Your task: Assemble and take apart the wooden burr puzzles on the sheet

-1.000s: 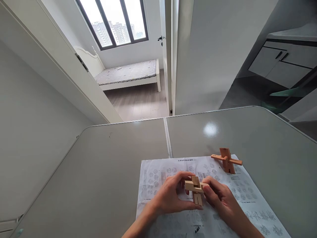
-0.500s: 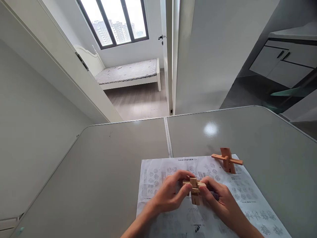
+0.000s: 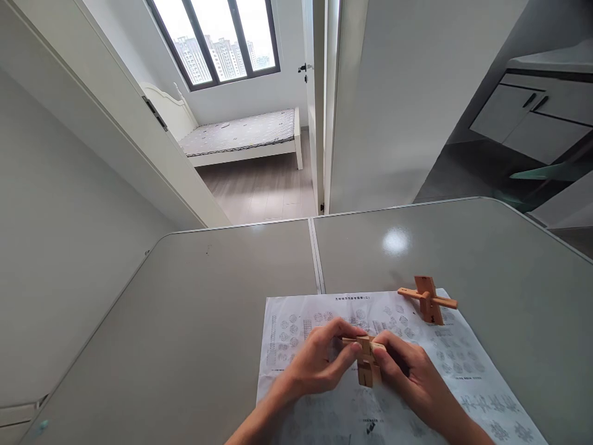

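Note:
A pale wooden cross-shaped puzzle (image 3: pixel 367 361) is held between both my hands just above a printed sheet (image 3: pixel 296 327). My left hand (image 3: pixel 315 364) pinches its left side with thumb and fingers closed on it. My right hand (image 3: pixel 410 377) grips its right side, fingers curled round the wood. A second, darker orange wooden cross puzzle (image 3: pixel 427 299) stands by itself on the sheet's far right corner, out of reach of either hand's fingers.
The sheet lies on a grey table (image 3: pixel 194 321) with a seam down its middle. Beyond the table's far edge an open doorway shows a bed (image 3: pixel 241 136) under a window. Dark cabinets (image 3: pixel 528 117) stand at the far right.
The pale puzzle has been turned in my hands, so its long piece points down toward me. Both hands have kept their grip and stayed in place.

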`<control>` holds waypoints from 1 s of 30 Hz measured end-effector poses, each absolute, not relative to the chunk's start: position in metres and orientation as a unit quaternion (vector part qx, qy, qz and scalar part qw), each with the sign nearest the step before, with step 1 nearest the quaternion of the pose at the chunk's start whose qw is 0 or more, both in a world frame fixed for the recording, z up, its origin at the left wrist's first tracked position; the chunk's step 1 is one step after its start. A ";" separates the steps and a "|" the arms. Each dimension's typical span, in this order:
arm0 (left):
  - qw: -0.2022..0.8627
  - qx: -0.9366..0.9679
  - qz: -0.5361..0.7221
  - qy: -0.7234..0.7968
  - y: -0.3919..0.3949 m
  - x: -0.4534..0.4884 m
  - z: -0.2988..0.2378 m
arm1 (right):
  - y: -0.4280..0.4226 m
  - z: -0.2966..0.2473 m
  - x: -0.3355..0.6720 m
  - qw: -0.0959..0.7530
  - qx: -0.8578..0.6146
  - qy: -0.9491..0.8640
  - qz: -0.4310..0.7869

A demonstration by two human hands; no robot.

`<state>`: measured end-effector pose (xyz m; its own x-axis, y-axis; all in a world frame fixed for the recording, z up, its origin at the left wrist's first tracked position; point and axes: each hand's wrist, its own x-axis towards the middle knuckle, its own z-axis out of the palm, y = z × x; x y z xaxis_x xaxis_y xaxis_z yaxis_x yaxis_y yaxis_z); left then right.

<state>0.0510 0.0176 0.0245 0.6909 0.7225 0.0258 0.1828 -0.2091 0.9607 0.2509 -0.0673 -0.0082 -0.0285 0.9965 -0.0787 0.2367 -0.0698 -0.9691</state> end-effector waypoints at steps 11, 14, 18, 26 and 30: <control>0.566 0.713 0.242 0.337 0.015 0.055 0.012 | -0.063 -0.006 0.254 0.433 -0.619 -0.465 0.462; 0.594 0.661 0.292 0.353 0.018 0.055 0.010 | -0.063 -0.009 0.258 0.438 -0.651 -0.481 0.391; 0.605 0.610 0.333 0.388 0.022 0.055 0.011 | -0.064 -0.014 0.273 0.395 -0.629 -0.593 0.311; 0.618 0.594 0.334 0.394 0.022 0.057 0.014 | -0.065 -0.015 0.277 0.339 -0.582 -0.671 0.309; 0.610 0.601 0.330 0.396 0.022 0.057 0.012 | -0.066 -0.007 0.274 0.388 -0.564 -0.606 0.406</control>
